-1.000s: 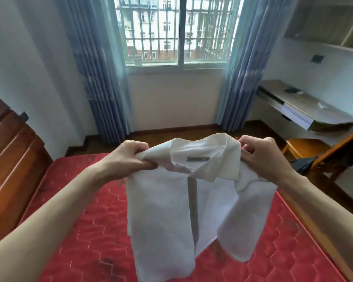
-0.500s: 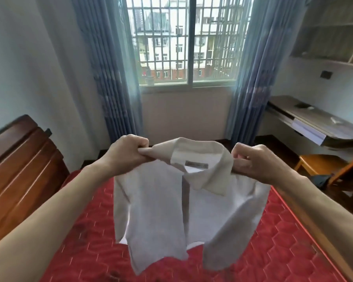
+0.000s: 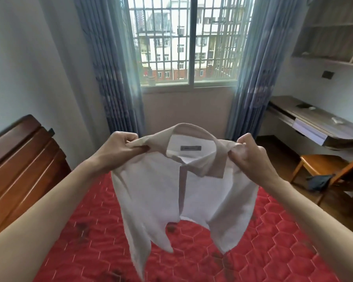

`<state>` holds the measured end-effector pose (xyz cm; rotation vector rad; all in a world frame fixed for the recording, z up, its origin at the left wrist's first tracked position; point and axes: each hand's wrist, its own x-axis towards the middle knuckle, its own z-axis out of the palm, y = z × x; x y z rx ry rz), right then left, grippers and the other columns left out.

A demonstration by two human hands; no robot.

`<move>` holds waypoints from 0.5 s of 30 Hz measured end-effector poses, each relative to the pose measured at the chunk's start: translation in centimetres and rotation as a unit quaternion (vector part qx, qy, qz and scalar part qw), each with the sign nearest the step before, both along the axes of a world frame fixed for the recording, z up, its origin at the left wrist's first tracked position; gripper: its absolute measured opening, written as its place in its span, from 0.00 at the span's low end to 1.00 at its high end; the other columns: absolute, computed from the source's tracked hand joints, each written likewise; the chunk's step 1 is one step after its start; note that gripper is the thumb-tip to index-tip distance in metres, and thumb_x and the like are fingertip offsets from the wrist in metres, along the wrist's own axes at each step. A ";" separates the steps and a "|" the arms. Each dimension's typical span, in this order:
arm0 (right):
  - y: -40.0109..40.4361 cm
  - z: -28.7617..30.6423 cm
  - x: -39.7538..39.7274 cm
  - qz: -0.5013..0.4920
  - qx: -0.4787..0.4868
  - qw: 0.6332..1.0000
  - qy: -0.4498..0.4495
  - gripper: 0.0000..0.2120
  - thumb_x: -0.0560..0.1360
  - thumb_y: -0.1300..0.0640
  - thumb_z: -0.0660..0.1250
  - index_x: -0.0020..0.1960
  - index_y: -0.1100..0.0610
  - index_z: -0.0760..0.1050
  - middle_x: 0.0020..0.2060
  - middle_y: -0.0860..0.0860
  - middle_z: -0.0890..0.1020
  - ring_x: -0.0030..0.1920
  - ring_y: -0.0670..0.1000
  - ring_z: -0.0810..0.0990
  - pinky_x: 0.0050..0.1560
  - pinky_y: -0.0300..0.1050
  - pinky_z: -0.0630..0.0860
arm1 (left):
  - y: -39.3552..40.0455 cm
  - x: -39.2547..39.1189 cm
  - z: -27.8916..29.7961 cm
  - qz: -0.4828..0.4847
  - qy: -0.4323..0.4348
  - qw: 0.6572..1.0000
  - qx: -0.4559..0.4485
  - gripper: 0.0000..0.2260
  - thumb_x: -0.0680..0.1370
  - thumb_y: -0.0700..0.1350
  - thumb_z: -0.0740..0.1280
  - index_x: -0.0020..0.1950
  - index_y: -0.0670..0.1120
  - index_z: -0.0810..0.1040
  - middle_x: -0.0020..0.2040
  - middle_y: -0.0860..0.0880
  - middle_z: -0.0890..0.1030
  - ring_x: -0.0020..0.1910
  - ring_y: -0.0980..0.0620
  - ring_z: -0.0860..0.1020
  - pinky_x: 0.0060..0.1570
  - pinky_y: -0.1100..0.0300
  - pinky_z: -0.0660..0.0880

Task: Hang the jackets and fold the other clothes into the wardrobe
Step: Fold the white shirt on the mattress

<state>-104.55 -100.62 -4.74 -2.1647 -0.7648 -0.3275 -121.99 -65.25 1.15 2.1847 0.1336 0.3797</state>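
Daylight enters a pale-walled bedroom through a barred sliding window (image 3: pixel 189 41) flanked by blue-grey pleated curtains (image 3: pixel 108 64), with apartment blocks visible outside. A red quilted mattress (image 3: pixel 263 247) fills the foreground beside a dark wooden headboard (image 3: pixel 18 165) at left. At right, a grey wall-mounted desk (image 3: pixel 314 123) stands under open shelves (image 3: pixel 334 35), near an orange wooden chair (image 3: pixel 322 167).

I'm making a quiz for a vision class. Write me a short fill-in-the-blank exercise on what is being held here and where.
1. Both hands, left and right, hold up a white ____ by its shoulders.
2. The garment hangs above a mattress coloured ____.
3. A wooden ____ stands by the desk on the right.

Missing words: shirt; red; chair
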 end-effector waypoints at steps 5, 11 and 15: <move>-0.8 0.1 0.9 0.052 -0.171 0.967 -0.184 0.08 0.82 0.55 0.62 0.51 0.60 0.72 0.39 0.52 0.81 0.35 0.62 0.80 0.33 0.58 0.78 | 1.6 -1.7 -0.1 0.015 0.002 1.000 -0.003 0.26 0.79 0.48 0.75 0.34 0.41 0.61 0.33 0.47 0.60 0.32 0.52 0.59 0.30 0.58 0.55; -0.1 -1.5 2.2 -0.035 -0.213 0.966 -0.144 0.06 0.80 0.62 0.63 0.44 0.59 0.69 0.39 0.52 0.75 0.38 0.61 0.76 0.35 0.51 0.71 | 1.5 -1.8 -1.5 -0.001 0.009 1.000 0.018 0.22 0.79 0.47 0.74 0.34 0.45 0.64 0.32 0.50 0.61 0.33 0.54 0.59 0.31 0.58 0.56; 0.3 -2.7 1.8 -0.054 -0.071 0.995 -0.042 0.13 0.80 0.59 0.57 0.36 0.54 0.64 0.27 0.51 0.73 0.28 0.56 0.72 0.30 0.50 0.66 | 2.1 -1.8 -2.3 0.005 0.044 0.999 -0.009 0.18 0.79 0.47 0.75 0.39 0.40 0.70 0.29 0.48 0.72 0.31 0.51 0.64 0.29 0.58 0.60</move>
